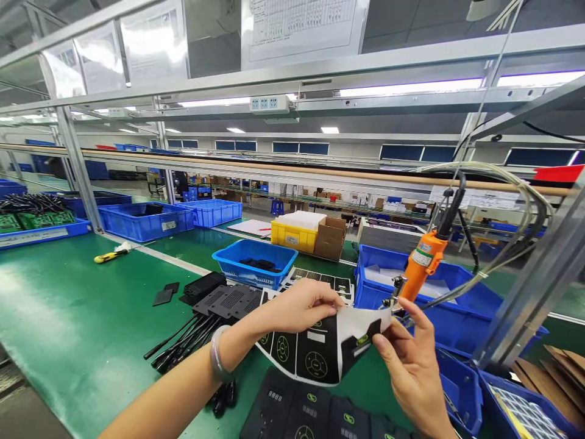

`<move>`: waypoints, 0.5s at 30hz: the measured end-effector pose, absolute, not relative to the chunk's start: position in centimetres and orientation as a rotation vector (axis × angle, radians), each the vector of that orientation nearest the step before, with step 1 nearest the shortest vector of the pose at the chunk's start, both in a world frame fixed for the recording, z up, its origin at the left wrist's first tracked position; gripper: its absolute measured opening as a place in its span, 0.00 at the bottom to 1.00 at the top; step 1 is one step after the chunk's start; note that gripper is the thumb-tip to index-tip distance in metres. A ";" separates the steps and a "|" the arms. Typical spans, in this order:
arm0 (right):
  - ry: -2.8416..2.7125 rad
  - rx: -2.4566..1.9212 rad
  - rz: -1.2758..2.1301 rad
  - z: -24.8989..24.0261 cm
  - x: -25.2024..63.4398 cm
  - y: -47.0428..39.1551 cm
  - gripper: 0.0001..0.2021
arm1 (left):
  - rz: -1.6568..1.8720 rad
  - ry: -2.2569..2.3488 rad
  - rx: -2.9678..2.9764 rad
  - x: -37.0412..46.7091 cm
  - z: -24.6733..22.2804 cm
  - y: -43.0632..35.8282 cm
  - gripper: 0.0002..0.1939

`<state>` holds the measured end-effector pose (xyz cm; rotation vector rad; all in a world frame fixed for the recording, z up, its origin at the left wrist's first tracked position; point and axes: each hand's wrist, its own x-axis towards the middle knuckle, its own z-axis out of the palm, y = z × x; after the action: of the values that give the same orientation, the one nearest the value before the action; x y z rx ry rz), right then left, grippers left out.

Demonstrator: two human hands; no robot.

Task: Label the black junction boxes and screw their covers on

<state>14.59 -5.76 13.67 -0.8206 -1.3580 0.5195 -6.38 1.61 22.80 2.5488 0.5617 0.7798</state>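
A sheet of black label stickers with yellow-green printing hangs bent between my hands above the bench. My left hand, wearing a bangle at the wrist, pinches its upper edge. With thumb and fingers, my right hand grips the right end, where a black sticker curves away beside white backing. Below the sheet lies a row of black device cases with display windows and similar labels. More printed label sheets rest behind my left hand.
Black vented housings with cables lie left of my forearm. A blue basket holds black parts. An orange electric screwdriver hangs near my right hand, before a large blue bin. A yellow-handled tool lies far left.
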 end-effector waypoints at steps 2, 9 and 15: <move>-1.409 -0.852 0.278 13.7 14.7 -5.8 0.23 | 0.777 0.627 2.546 -6.5 22.9 1.6 0.09; -1.642 -1.044 -0.051 15.0 15.5 -5.9 0.14 | 0.715 0.704 2.513 -6.9 23.5 1.8 0.07; -1.594 -1.014 -0.103 15.7 15.5 -5.9 0.03 | 0.660 0.800 2.446 -6.6 23.1 3.0 0.04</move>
<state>15.48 -5.85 15.75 -1.0144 -1.5944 -0.1029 -6.57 3.03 23.08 2.4464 0.7997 0.6602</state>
